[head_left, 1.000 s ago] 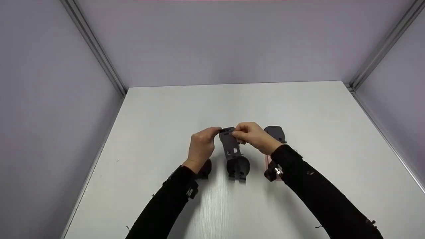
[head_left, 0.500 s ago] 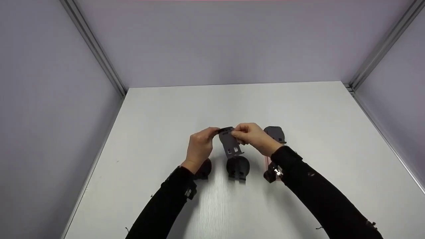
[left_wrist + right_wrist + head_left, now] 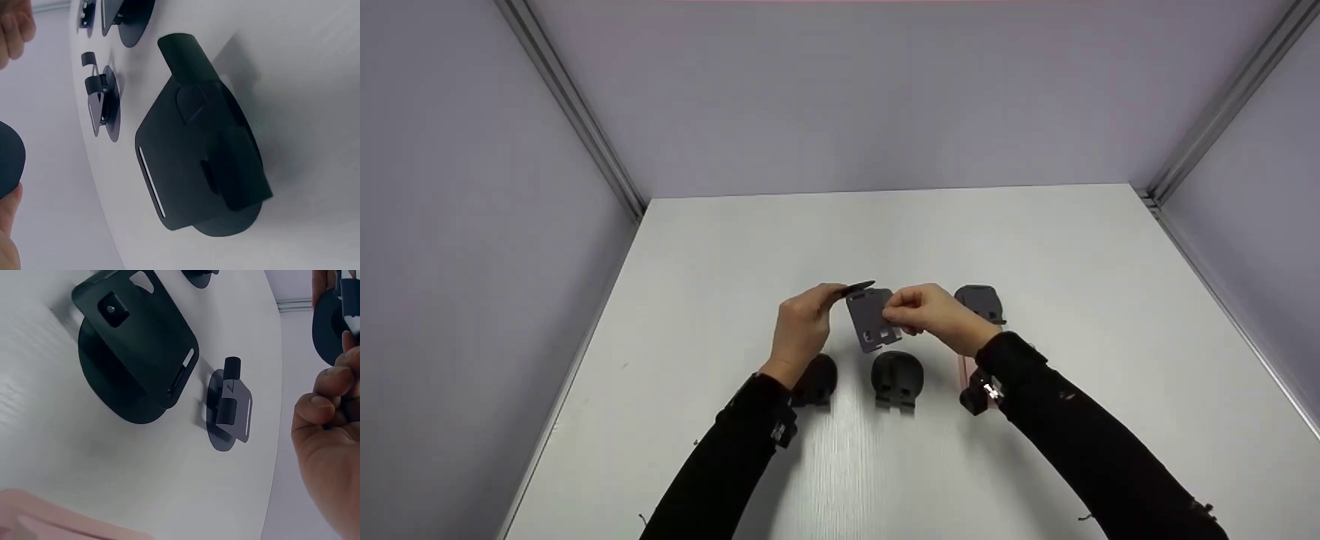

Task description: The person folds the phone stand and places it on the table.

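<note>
A dark grey folding phone stand (image 3: 871, 321) is held above the table between both hands. My left hand (image 3: 799, 330) grips its round base (image 3: 8, 160) at the upper left. The thumb and fingers of my right hand (image 3: 934, 315) pinch the right side of its slotted plate. Below the hands, a similar stand (image 3: 897, 379) rests on the table. Another stand (image 3: 819, 379) sits beside my left wrist, partly covered by it. Beyond my right hand is a further stand (image 3: 981, 301). Both wrist views show these stands with angled plates on round bases.
A pink flat object (image 3: 62, 520) lies on the white table (image 3: 750, 247), mostly under my right forearm in the head view. Pale panels (image 3: 840, 97) enclose the back and sides, with metal rails (image 3: 577, 112) at the corners.
The held stand's plate has tilted and shifted slightly left and up, away from the stand below. My left hand has moved left, and the base edge now stands apart from the plate.
</note>
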`<control>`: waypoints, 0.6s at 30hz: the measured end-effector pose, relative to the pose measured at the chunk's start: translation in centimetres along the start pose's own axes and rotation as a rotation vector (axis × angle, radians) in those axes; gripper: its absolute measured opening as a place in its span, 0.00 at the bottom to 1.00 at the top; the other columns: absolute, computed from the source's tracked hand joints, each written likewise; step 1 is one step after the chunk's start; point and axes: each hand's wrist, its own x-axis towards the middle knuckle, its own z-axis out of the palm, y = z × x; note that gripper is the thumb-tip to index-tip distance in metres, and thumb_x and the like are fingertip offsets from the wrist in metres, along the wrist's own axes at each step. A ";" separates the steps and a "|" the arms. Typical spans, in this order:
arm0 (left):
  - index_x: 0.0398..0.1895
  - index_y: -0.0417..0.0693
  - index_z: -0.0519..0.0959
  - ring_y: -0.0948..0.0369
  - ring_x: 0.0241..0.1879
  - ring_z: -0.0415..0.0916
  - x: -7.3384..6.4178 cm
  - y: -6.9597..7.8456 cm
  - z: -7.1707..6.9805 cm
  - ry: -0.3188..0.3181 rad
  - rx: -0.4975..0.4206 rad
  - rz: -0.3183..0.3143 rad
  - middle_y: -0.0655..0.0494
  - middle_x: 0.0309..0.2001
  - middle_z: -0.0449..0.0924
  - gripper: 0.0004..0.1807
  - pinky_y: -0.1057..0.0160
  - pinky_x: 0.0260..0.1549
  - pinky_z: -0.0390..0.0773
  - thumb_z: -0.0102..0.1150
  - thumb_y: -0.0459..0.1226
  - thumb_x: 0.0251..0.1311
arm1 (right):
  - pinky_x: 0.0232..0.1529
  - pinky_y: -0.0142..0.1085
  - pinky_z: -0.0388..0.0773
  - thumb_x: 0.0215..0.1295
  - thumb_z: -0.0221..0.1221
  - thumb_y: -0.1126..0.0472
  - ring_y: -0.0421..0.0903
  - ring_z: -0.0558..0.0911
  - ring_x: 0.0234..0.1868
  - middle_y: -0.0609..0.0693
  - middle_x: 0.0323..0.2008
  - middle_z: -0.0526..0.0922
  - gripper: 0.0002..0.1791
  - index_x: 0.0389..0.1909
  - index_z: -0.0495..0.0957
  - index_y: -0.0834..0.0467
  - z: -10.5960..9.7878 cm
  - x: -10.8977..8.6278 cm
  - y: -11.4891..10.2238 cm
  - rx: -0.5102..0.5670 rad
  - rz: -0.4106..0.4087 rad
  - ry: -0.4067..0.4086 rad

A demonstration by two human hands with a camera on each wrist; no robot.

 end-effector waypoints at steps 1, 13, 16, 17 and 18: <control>0.42 0.42 0.86 0.56 0.39 0.89 0.0 -0.1 -0.1 0.004 0.006 -0.007 0.51 0.38 0.90 0.06 0.60 0.39 0.87 0.60 0.30 0.69 | 0.33 0.33 0.69 0.73 0.62 0.59 0.42 0.71 0.28 0.45 0.25 0.74 0.10 0.42 0.82 0.64 0.0 0.0 0.1 -0.003 0.001 -0.011; 0.41 0.42 0.86 0.55 0.38 0.89 0.1 -0.4 -0.5 0.047 0.022 -0.047 0.51 0.38 0.90 0.05 0.57 0.37 0.86 0.61 0.31 0.68 | 0.32 0.32 0.70 0.70 0.65 0.60 0.42 0.71 0.29 0.47 0.30 0.79 0.09 0.42 0.83 0.62 0.3 -0.1 0.3 0.011 0.015 -0.077; 0.40 0.42 0.86 0.55 0.36 0.89 -0.1 -0.4 -0.4 0.055 0.017 -0.053 0.52 0.37 0.90 0.05 0.57 0.35 0.86 0.61 0.31 0.68 | 0.33 0.32 0.70 0.71 0.64 0.60 0.42 0.71 0.29 0.46 0.30 0.78 0.07 0.41 0.82 0.61 0.3 -0.1 0.3 -0.011 0.015 -0.091; 0.40 0.42 0.86 0.55 0.36 0.89 -0.1 -0.4 -0.3 0.058 0.015 -0.058 0.52 0.37 0.90 0.05 0.56 0.35 0.86 0.61 0.31 0.68 | 0.33 0.32 0.70 0.71 0.64 0.61 0.42 0.71 0.30 0.46 0.30 0.78 0.07 0.41 0.81 0.61 0.3 -0.1 0.3 -0.023 0.013 -0.094; 0.39 0.42 0.86 0.55 0.36 0.89 -0.2 -0.4 -0.3 0.063 0.011 -0.064 0.52 0.37 0.90 0.05 0.56 0.34 0.86 0.61 0.31 0.68 | 0.33 0.32 0.70 0.71 0.63 0.61 0.42 0.71 0.30 0.46 0.30 0.77 0.06 0.40 0.81 0.61 0.3 -0.1 0.3 -0.034 0.009 -0.097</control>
